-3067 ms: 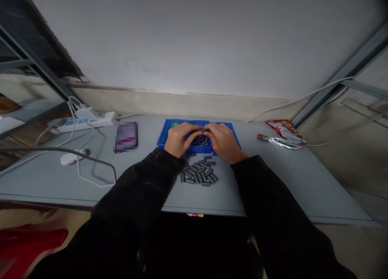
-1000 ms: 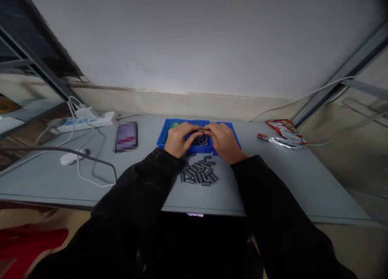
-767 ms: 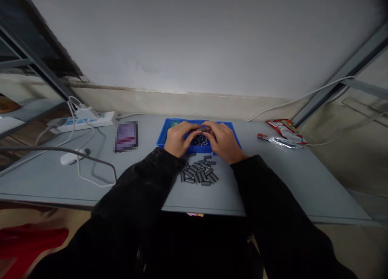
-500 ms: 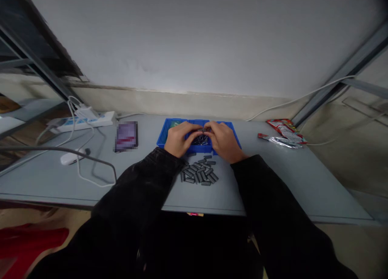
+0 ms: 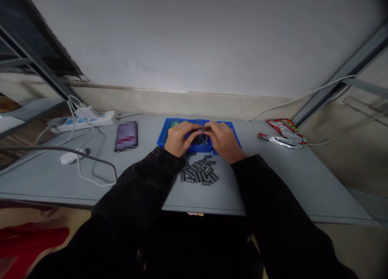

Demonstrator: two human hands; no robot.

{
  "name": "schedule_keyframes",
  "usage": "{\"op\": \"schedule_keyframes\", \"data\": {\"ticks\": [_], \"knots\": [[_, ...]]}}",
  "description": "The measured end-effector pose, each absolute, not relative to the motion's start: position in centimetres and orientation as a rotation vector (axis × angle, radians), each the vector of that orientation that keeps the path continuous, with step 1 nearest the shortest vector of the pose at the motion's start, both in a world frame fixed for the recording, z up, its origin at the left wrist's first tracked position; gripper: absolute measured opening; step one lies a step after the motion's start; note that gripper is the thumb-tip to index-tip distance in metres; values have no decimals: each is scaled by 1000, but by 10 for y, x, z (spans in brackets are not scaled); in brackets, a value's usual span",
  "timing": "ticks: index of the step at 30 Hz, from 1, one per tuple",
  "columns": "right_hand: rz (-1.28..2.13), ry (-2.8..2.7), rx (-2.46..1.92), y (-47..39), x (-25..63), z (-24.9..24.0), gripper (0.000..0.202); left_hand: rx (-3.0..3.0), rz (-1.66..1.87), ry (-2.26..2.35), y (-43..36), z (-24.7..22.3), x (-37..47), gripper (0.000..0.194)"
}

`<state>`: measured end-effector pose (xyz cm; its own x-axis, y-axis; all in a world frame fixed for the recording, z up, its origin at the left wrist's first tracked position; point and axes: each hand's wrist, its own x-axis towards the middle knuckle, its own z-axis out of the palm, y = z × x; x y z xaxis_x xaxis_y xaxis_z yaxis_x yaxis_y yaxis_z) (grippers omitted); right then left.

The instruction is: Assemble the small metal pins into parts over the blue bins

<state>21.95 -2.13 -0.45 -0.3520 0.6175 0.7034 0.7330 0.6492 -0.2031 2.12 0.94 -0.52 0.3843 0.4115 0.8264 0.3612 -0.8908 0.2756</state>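
Observation:
My left hand [image 5: 180, 138] and my right hand [image 5: 223, 140] meet over the middle of three blue bins [image 5: 160, 140]. Between the fingertips of both is a small dark piece [image 5: 203, 129], mostly covered, so its exact kind does not show. Small shiny metal pins or screws [image 5: 201, 140] lie in the middle bin below. The left bin contains something greenish and clear; my right hand hides most of the right bin. On the table in front of the bins lies a loose pile of short dark grey cylinders [image 5: 199, 172], between my forearms.
On the left of the grey table [image 5: 273, 182] are a white power strip [image 5: 104, 119] with cables, a white device [image 5: 71, 157] and a blurred purple item [image 5: 126, 135]. Red and silver packets [image 5: 285, 140] lie at the right. A wall stands behind.

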Motion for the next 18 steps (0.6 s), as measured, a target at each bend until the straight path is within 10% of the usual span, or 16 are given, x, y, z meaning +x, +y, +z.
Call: {"op": "schedule_keyframes", "data": {"ticks": [18], "knots": [[-190,-2053,-1059,-23,218,-4,12,2581,1561,716,10,-6,21,14]]}}
